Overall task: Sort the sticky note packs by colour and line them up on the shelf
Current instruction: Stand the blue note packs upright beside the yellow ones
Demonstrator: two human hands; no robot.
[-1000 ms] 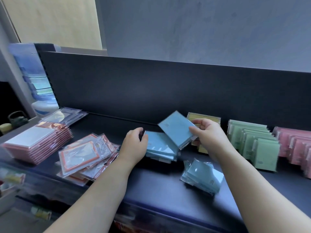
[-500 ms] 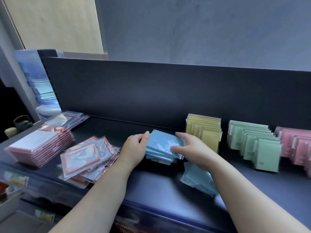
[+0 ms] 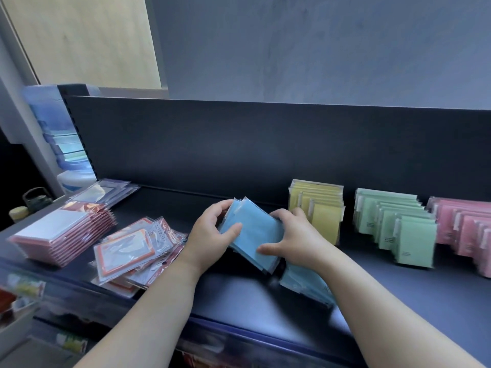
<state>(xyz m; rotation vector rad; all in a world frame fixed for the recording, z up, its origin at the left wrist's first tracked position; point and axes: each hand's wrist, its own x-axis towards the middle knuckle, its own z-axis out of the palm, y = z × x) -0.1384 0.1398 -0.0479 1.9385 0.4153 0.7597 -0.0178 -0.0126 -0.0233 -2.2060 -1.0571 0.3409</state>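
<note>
Both hands grip one stack of blue packs (image 3: 252, 232), tilted above the dark shelf (image 3: 239, 296). The left hand (image 3: 210, 239) curls round the stack's left edge, thumb pressed on its face. The right hand (image 3: 295, 240) clasps the right edge, fingers (image 3: 279, 215) curled over the top, thumb on the front. More blue packs (image 3: 305, 284) lie beneath, seemingly loose, left of the upright yellow packs (image 3: 322, 209)

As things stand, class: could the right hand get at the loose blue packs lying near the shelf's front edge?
Probably yes, once freed. The loose blue packs lie just under the right hand with nothing between, but it and the left hand grip the blue stack.
</note>
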